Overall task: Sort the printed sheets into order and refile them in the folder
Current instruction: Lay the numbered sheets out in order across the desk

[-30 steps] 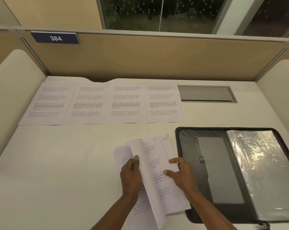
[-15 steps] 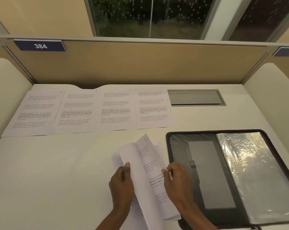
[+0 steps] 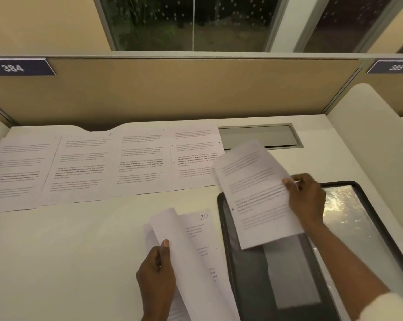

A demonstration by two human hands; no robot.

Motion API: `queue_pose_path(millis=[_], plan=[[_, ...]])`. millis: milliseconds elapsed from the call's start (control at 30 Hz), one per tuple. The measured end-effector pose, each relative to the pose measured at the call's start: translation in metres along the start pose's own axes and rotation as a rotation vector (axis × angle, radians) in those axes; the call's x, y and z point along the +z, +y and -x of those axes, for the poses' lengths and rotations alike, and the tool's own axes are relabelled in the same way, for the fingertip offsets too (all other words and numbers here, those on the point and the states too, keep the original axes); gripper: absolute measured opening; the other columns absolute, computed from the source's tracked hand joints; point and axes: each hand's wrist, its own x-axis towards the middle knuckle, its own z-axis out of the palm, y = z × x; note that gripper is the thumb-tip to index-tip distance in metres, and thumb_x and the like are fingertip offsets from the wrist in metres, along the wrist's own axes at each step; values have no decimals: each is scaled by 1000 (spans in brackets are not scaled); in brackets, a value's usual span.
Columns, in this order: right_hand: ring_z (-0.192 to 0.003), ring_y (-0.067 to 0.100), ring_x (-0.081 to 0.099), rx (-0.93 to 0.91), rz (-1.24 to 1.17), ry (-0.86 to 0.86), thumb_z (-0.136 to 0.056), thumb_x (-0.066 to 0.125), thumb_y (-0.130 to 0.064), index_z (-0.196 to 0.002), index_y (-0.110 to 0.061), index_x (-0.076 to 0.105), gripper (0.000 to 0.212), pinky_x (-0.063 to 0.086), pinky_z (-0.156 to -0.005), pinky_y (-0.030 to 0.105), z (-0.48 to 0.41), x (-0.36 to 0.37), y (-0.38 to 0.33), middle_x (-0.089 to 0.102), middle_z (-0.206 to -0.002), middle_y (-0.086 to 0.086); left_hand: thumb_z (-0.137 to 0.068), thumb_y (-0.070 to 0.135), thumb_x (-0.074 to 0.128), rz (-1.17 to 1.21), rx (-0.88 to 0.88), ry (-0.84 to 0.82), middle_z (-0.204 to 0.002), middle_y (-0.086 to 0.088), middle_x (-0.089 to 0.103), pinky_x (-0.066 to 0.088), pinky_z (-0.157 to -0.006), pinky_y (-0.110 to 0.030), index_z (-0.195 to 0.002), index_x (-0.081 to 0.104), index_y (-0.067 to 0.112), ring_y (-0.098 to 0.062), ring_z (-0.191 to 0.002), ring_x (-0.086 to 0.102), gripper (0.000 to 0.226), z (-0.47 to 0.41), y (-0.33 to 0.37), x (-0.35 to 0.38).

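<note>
A: Start with the big items.
B: Pale desk point(image 3: 68, 262), tan partition point(image 3: 172, 93) along its far edge. Row of 4 sheets point(image 3: 98, 167) laid flat side by side along the back of the desk, print up, edges touching or slightly overlapped.

A: Folder?
B: Black folder point(image 3: 246, 274) lies open at near right. Its plastic sleeve point(image 3: 348, 218) is on the right half, glare on it.

A: Remaining paper?
B: A stack point(image 3: 195, 251) lies just left of the folder, with a handwritten 10 on the exposed page's top corner. Upper pages are curled up and back. 1 loose sheet point(image 3: 256, 193) is held tilted over the folder's far left end, its far corner crossing the row's rightmost page. The print is blurred.

A: Hands, and each grip?
B: Left hand point(image 3: 156, 276) has its thumb on the front of the lifted pages and fingers behind, so its grip is closed on the stack. Right hand point(image 3: 308, 195) pinches the loose sheet's right edge, grip closed tight on the paper.

A: Small stuff?
B: Grey hatch point(image 3: 258, 136) set into the desk beyond the folder. Label 384 point(image 3: 12, 67) at far left, label 385 point(image 3: 396, 67) at far right.
</note>
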Motion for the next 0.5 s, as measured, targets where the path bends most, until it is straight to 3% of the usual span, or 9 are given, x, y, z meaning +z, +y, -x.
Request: queue_pose_path(millis=[167, 333, 433, 500], plan=[[-95, 34, 69, 108, -110, 33, -93, 79, -36, -112, -10, 71, 33, 54, -88, 43, -96, 21, 10, 76, -103, 15, -102, 41, 62, -52, -39, 1, -52, -12, 43, 36, -56, -29, -67, 48, 1, -12, -48, 38, 54, -8, -5, 16], [-109, 40, 69, 193, -88, 65, -90, 80, -39, -118, -10, 72, 41, 54, -98, 46, -176, 44, 25, 74, -118, 20, -97, 24, 74, -85, -45, 38, -44, -9, 37, 33, -49, -20, -57, 46, 3, -10, -43, 39, 53, -8, -3, 29], [-116, 42, 66, 222, -71, 63, -92, 80, -37, -122, -9, 72, 42, 50, -102, 45, -210, 50, 36, 72, -126, 21, -94, 15, 76, -114, -43, 40, -38, 6, 32, 34, -48, -16, -48, 39, 20, -9, -42, 43, 59, -10, 6, 30], [-119, 42, 65, 233, -40, 55, -92, 80, -36, -122, -10, 72, 41, 49, -104, 45, -225, 53, 43, 71, -128, 20, -94, 14, 75, -110, -32, 18, -38, 7, 34, 35, -47, -14, -46, 35, 27, -8, -41, 44, 64, -12, 6, 29]])
